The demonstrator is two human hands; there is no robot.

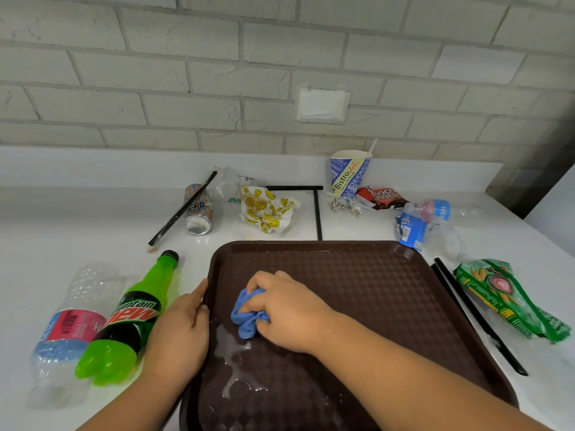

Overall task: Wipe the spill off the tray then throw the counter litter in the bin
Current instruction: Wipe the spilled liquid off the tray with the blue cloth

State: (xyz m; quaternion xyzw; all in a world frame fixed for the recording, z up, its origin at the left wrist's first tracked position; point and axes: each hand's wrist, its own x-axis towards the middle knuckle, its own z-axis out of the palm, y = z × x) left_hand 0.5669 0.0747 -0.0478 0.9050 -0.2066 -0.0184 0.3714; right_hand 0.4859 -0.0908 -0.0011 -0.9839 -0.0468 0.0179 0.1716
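Observation:
A dark brown tray lies on the white counter in front of me. My right hand grips a bunched blue cloth and presses it on the tray's left part. Just below the cloth a whitish wet spill streaks the tray surface. My left hand rests on the tray's left rim, thumb on the edge. Litter lies around the tray: a green soda bottle, a clear water bottle, a crushed can, a smiley-print wrapper and a paper cup.
A brick wall backs the counter. Black straws lie at the left, behind the tray and along its right side. A green snack bag, a chocolate wrapper, foil balls, a blue pouch and a small bottle sit right. No bin is in view.

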